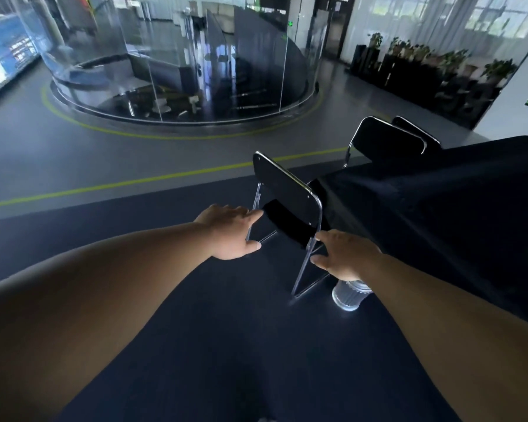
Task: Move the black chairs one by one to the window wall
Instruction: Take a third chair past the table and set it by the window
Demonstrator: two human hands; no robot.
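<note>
From the head camera, your two bare arms reach forward and down to the nearest black chair [287, 190]. It stands on the dark carpet [226, 315], just beside the corner of a table [439, 214] draped in black cloth, with its back turned to you.

Your left hand [230, 234] is at the shiny tube on the chair's left side. Its fingers are nearly straight and point toward the seat edge, with the thumb spread below, so the tube runs between fingers and thumb. Your right hand [343, 257] is the same at the right-side tube, fingers spread above and thumb below. Neither hand is curled round the frame. The picture is soft here, so the fingertips may be touching the metal, but I cannot tell for sure.

A clear ribbed container [349, 296] stands on the carpet just under your right wrist, near the chair's right leg.

A second chair [384, 141] and a third chair [416, 130] stand farther along the same table edge, one just behind the other.

Past the carpet, a yellow line [119, 185] crosses the grey floor. Beyond it is a round glass enclosure [180, 65]. Potted plants [424, 56] line the far right under the windows [485, 16], well apart from all three chairs.
</note>
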